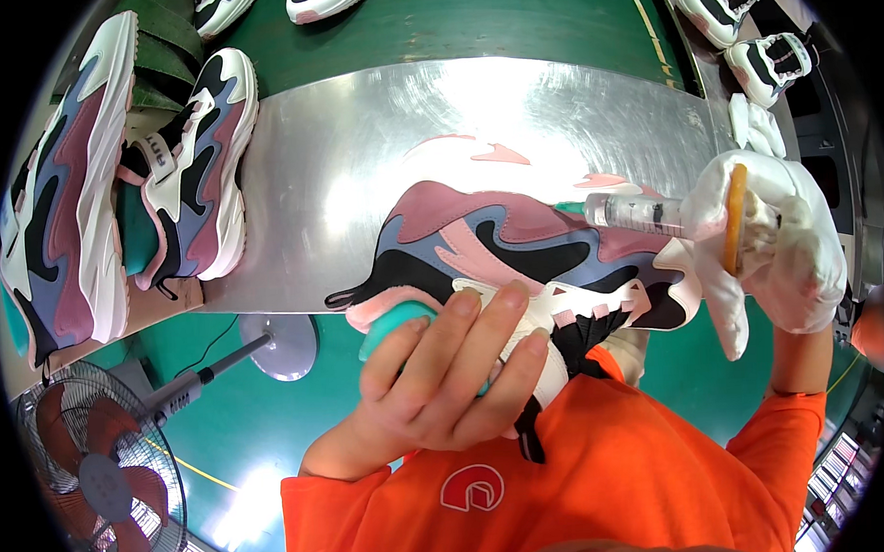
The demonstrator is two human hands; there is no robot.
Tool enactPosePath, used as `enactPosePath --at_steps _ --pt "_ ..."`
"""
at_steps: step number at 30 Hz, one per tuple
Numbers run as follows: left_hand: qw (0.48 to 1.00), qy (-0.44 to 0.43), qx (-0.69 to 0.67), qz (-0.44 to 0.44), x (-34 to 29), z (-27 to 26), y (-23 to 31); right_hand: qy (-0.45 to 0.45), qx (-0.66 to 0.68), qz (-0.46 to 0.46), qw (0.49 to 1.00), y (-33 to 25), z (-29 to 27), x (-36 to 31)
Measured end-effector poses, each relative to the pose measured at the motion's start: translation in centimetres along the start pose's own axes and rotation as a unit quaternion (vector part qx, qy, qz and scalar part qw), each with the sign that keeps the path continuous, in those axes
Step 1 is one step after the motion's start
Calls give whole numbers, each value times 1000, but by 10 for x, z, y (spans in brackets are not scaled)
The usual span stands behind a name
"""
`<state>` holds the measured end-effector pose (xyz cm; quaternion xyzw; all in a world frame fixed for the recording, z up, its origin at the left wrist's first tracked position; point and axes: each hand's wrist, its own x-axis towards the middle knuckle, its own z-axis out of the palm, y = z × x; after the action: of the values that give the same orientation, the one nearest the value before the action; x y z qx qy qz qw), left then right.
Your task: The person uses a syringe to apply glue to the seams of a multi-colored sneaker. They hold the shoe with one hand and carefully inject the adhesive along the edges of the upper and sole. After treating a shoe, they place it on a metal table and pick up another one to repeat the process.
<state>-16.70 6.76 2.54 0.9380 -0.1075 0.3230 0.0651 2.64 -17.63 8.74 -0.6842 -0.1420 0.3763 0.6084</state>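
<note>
A sneaker (548,248) in mauve, blue-grey, black, pink and white lies on its side at the near edge of the metal table, toe to the right. My bare left hand (455,373) grips it at the collar and tongue, fingers over the white part. Teal stuffing (402,326) shows in its opening. Black laces hang toward my orange shirt. In a white glove, my right hand (791,235) holds a clear syringe (639,214) with an orange flange. The syringe's green tip points left, at the mauve band along the sneaker's far side. Glare hides whether it touches.
Two similar sneakers, a large one (69,192) and another (200,172), stand at the left of the metal table (312,164). White-and-black shoes (768,67) sit at the far right, beside a crumpled white glove (756,127). Beyond lies a green belt (511,30). A fan (104,482) stands lower left.
</note>
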Motion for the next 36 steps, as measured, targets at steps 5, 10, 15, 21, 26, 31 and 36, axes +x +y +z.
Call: enactPosePath --at_steps 5,10,15,21,26,31,36 --pt "1000 -13 -4 0 3 -2 -1 9 3 -4 1000 -3 -4 -4" --pt "1000 -1 20 5 0 1 -3 18 6 -8 1000 -5 -8 -11" --pt "1000 3 27 7 1 1 -4 20 17 -12 1000 -4 -12 -15" --pt "1000 -13 24 -4 6 -1 0 16 43 -21 999 -6 -16 -21" --pt "1000 -5 13 -9 8 1 2 -1 85 -35 996 -4 -17 -23" --pt "1000 -10 19 -16 7 1 2 -7 120 -48 992 -1 -18 -25" --pt "999 -2 32 -20 7 3 3 10 35 -26 999 2 -25 -33"
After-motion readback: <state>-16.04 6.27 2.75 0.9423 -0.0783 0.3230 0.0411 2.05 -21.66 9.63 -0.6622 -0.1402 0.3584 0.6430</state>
